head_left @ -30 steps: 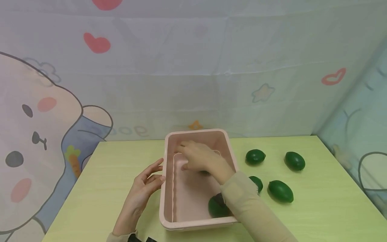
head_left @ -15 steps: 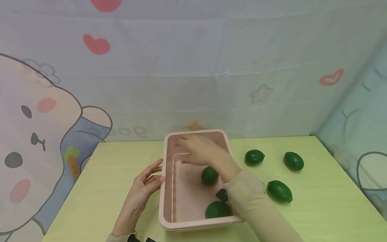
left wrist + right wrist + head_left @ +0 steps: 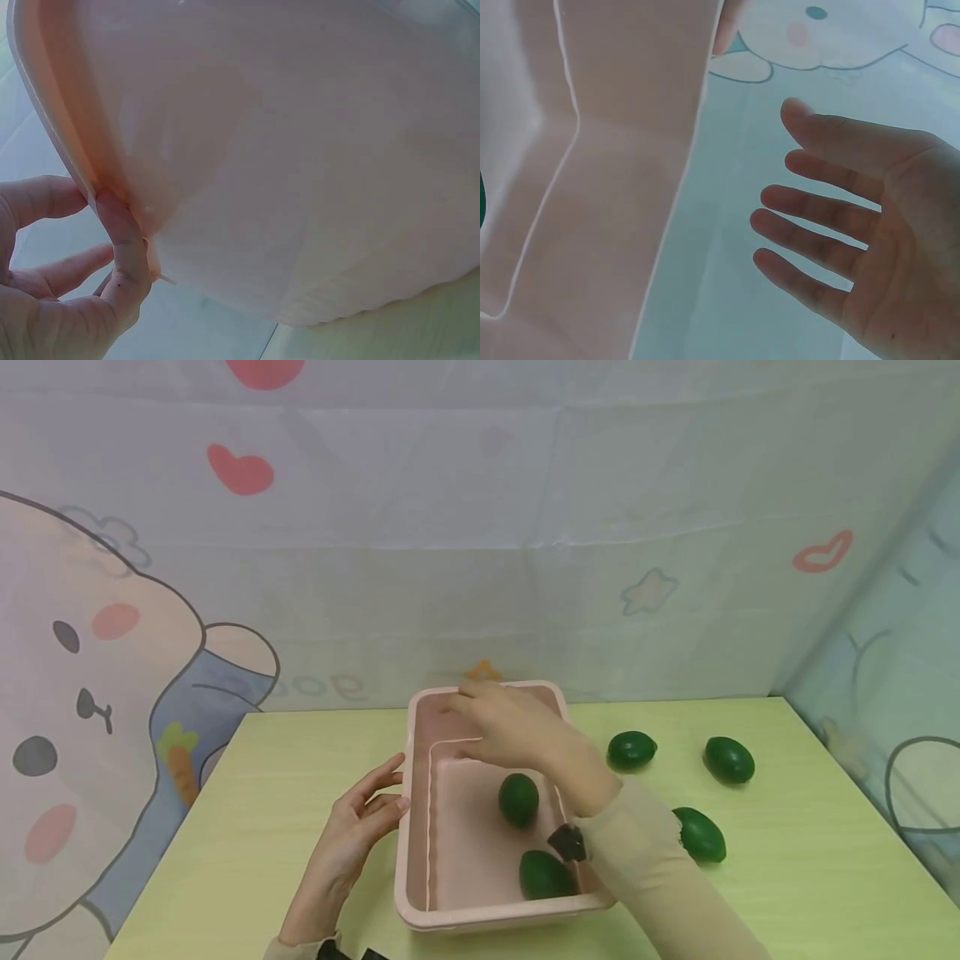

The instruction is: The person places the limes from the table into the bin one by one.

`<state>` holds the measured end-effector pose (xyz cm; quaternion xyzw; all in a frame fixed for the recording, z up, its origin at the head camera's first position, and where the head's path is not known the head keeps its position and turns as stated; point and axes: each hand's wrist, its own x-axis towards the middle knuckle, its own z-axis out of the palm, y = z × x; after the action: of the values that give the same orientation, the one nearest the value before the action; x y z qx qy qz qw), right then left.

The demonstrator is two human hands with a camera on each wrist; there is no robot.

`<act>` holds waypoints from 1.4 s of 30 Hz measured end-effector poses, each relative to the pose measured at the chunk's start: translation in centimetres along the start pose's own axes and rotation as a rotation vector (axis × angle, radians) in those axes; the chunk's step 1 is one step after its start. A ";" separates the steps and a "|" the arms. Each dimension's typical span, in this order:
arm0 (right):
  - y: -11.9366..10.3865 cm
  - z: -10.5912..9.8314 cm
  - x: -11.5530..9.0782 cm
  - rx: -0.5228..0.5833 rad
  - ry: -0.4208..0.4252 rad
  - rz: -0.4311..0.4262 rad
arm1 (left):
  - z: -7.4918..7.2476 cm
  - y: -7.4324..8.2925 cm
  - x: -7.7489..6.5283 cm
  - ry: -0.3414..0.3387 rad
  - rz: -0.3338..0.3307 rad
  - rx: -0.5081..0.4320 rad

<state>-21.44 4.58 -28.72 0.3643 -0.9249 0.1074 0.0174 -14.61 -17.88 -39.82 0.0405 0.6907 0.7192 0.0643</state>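
A pink rectangular bin [image 3: 495, 915] stands at the middle of the table with two green limes inside: one lime [image 3: 518, 800] near its centre, the other lime [image 3: 545, 875] by the near right corner. My left hand [image 3: 358, 828] pinches the bin's left rim between thumb and fingers, and the left wrist view shows this rim grip up close. Over the far end of the bin hovers my right hand [image 3: 521, 727]. Its fingers [image 3: 817, 206] are spread with nothing between them in the right wrist view.
Right of the bin, one lime [image 3: 632, 750] lies on the yellow-green table [image 3: 315, 752], a second lime [image 3: 729, 760] farther right, and a third lime [image 3: 703, 837] partly behind my right sleeve [image 3: 637, 835]. A printed curtain [image 3: 450, 568] hangs along the table's back edge.
My right hand has risen and shifted slightly right and away, uncovering the lime near the bin's centre. Its sleeve now hides a lime beside the bin. The left hand has stayed put.
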 end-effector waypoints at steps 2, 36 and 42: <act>0.0 -0.2 -0.2 -0.016 0.015 -0.011 | 0.0 0.0 0.0 0.001 -0.001 -0.001; 1.1 -1.0 -5.4 -0.093 0.289 -0.157 | -0.1 0.0 0.0 -0.017 0.014 0.002; 1.4 -0.8 -6.4 -0.086 0.345 -0.169 | -0.1 0.0 -0.1 -0.019 0.021 0.002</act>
<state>-17.75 10.02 -28.91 0.4158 -0.8780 0.1267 0.2003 -14.57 -17.99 -39.80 0.0547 0.6902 0.7187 0.0635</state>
